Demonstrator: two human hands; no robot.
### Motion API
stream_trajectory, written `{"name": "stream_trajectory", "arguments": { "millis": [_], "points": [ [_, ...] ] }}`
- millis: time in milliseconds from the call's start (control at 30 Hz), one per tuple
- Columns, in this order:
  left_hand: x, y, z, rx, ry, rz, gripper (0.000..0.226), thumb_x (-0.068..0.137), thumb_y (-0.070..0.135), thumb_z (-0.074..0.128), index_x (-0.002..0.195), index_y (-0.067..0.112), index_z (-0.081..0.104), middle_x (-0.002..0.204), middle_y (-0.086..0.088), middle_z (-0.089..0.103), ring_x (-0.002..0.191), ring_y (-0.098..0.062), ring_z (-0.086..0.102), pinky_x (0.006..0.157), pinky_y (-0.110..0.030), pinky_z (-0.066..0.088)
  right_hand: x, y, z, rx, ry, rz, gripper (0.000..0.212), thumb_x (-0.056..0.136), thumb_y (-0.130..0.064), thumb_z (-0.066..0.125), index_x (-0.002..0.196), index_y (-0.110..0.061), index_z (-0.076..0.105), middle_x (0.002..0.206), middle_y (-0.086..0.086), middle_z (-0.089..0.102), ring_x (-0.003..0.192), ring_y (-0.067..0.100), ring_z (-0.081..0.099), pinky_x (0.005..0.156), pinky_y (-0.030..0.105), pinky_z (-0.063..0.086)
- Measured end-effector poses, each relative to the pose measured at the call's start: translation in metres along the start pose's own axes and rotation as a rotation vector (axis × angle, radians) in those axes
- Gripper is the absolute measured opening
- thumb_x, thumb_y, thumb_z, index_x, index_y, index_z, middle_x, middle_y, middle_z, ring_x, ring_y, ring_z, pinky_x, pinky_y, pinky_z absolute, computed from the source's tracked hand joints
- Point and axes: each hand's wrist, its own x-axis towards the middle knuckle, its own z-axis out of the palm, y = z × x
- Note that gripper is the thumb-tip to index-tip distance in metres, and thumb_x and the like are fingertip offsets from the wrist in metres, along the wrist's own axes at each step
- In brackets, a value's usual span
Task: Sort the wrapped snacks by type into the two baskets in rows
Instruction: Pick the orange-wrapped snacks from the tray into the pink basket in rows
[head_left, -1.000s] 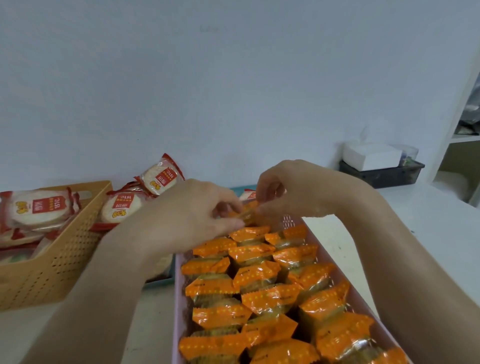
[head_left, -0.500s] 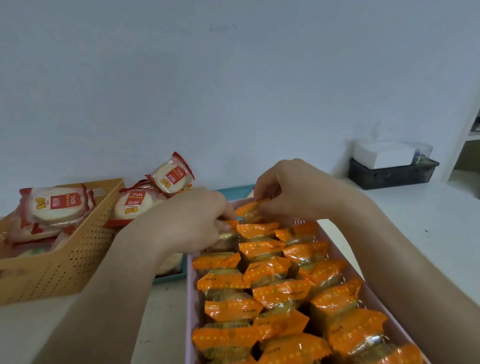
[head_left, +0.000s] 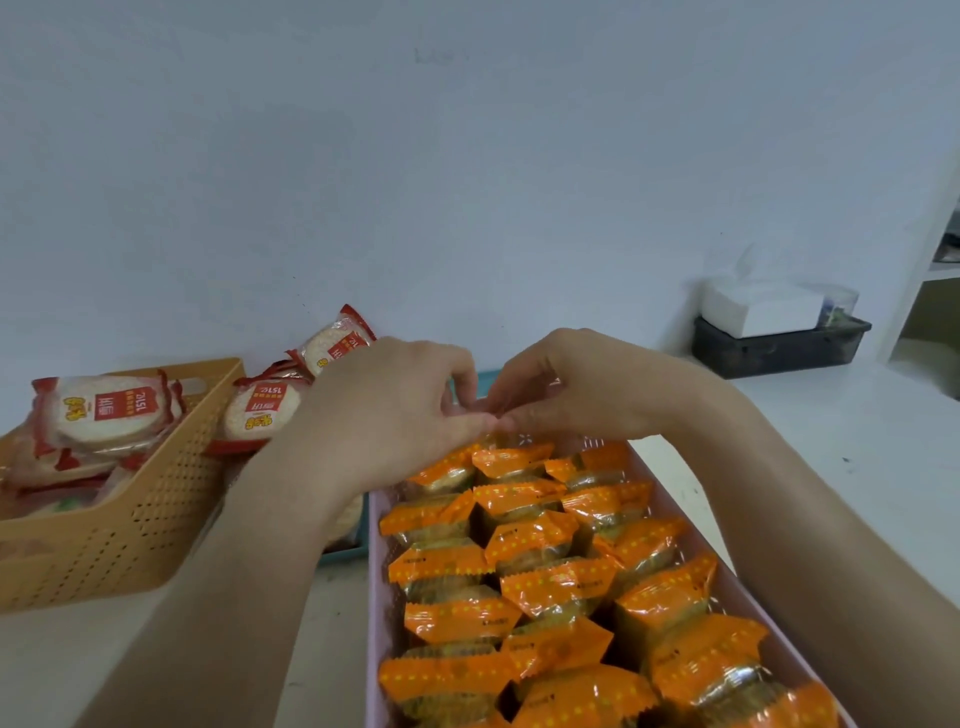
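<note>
A pink basket (head_left: 379, 597) in front of me holds rows of orange-wrapped snacks (head_left: 535, 540). My left hand (head_left: 395, 410) and my right hand (head_left: 587, 384) meet fingertip to fingertip at the basket's far end, just above the last row. Both hands have curled fingers, and whatever lies under the fingertips is hidden. The far-left orange snack (head_left: 447, 470) is partly tucked under my left hand. A tan perforated basket (head_left: 130, 519) at the left holds red-and-white round rice crackers (head_left: 109, 410).
More rice crackers (head_left: 265, 410) are piled between the baskets on a teal tray (head_left: 343, 551). A white tissue box (head_left: 763, 306) sits on a dark tray (head_left: 779, 348) at the back right, against the wall. A white shelf (head_left: 940, 270) stands at the far right.
The orange snack pinched between my hands has gone down into the far row. My hands have closed together over the basket's far end.
</note>
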Motion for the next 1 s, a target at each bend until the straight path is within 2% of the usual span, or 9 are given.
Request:
{"name": "stream_trajectory", "arguments": {
  "millis": [67, 133, 300, 433, 533, 633, 700, 833, 1000],
  "points": [
    [0.003, 0.001, 0.006, -0.045, -0.077, 0.018, 0.025, 0.085, 0.053, 0.062, 0.101, 0.035, 0.069, 0.090, 0.016, 0.069, 0.086, -0.004, 0.061, 0.072, -0.032, 0.054, -0.002, 0.003, -0.004, 0.006, 0.006, 0.017, 0.022, 0.084, -0.038, 0.070, 0.106, -0.034, 0.069, 0.105, -0.015, 0.070, 0.096, 0.005, 0.065, 0.089, 0.032, 0.054],
    [0.004, 0.001, 0.009, -0.057, -0.107, 0.021, 0.024, 0.086, 0.050, 0.063, 0.102, 0.035, 0.073, 0.093, 0.014, 0.072, 0.085, -0.006, 0.063, 0.076, -0.037, 0.056, -0.006, 0.007, -0.010, -0.022, 0.007, 0.049, 0.026, 0.081, -0.037, 0.074, 0.106, -0.034, 0.069, 0.104, -0.016, 0.069, 0.096, 0.006, 0.064, 0.088, 0.031, 0.054],
    [0.005, 0.000, 0.009, -0.009, -0.007, 0.021, 0.020, 0.093, 0.041, 0.057, 0.100, 0.034, 0.075, 0.094, 0.013, 0.073, 0.085, -0.006, 0.061, 0.073, -0.033, 0.053, -0.008, 0.011, -0.010, -0.100, 0.054, 0.091, 0.020, 0.082, -0.027, 0.074, 0.102, -0.028, 0.073, 0.095, -0.015, 0.068, 0.087, 0.006, 0.061, 0.068, 0.012, 0.045],
    [0.002, -0.005, -0.006, 0.040, 0.061, -0.002, 0.020, 0.093, 0.038, 0.057, 0.098, 0.032, 0.075, 0.092, 0.012, 0.072, 0.082, -0.007, 0.059, 0.069, -0.029, 0.045, -0.008, 0.005, -0.011, -0.092, 0.154, 0.059, 0.006, 0.083, -0.020, 0.071, 0.088, -0.022, 0.074, 0.085, -0.010, 0.070, 0.080, 0.007, 0.063, 0.067, 0.017, 0.050],
    [-0.004, -0.015, -0.016, 0.113, 0.020, -0.027, 0.017, 0.090, 0.040, 0.060, 0.096, 0.034, 0.075, 0.088, 0.014, 0.071, 0.082, -0.006, 0.061, 0.068, -0.029, 0.046, -0.013, -0.001, -0.017, -0.105, 0.171, 0.036, 0.010, 0.080, -0.017, 0.070, 0.087, -0.025, 0.071, 0.084, -0.011, 0.069, 0.081, 0.007, 0.063, 0.069, 0.019, 0.051],
    [-0.006, -0.020, -0.017, 0.051, -0.186, -0.066, 0.012, 0.088, 0.037, 0.067, 0.095, 0.032, 0.075, 0.085, 0.016, 0.070, 0.079, -0.001, 0.062, 0.067, -0.023, 0.047, -0.017, -0.006, -0.019, -0.119, 0.070, 0.082, 0.022, 0.080, -0.022, 0.069, 0.099, -0.032, 0.066, 0.093, -0.013, 0.065, 0.087, 0.009, 0.062, 0.075, 0.027, 0.055],
    [-0.006, -0.021, -0.016, 0.028, -0.244, -0.074, 0.014, 0.087, 0.036, 0.068, 0.097, 0.030, 0.076, 0.086, 0.015, 0.071, 0.081, -0.001, 0.063, 0.071, -0.022, 0.050, -0.019, -0.011, -0.018, -0.182, -0.047, 0.113, 0.024, 0.082, -0.024, 0.066, 0.103, -0.036, 0.067, 0.099, -0.015, 0.064, 0.093, 0.011, 0.060, 0.077, 0.029, 0.055],
    [-0.004, -0.019, -0.017, 0.059, -0.267, -0.053, 0.026, 0.089, 0.045, 0.061, 0.104, 0.030, 0.074, 0.095, 0.015, 0.071, 0.085, -0.003, 0.061, 0.064, -0.015, 0.044, -0.018, -0.015, -0.017, -0.229, -0.167, 0.171, 0.024, 0.085, -0.027, 0.059, 0.104, -0.029, 0.073, 0.109, -0.006, 0.068, 0.099, 0.016, 0.062, 0.087, 0.036, 0.055],
    [-0.005, -0.014, -0.017, -0.097, -0.228, 0.014, 0.033, 0.082, 0.050, 0.068, 0.113, 0.038, 0.067, 0.105, 0.018, 0.065, 0.095, -0.003, 0.058, 0.077, -0.022, 0.047, -0.013, -0.013, -0.011, -0.112, -0.151, 0.096, 0.022, 0.087, -0.034, 0.059, 0.104, -0.031, 0.074, 0.103, -0.014, 0.069, 0.096, 0.010, 0.063, 0.085, 0.031, 0.053]
  ]
}}
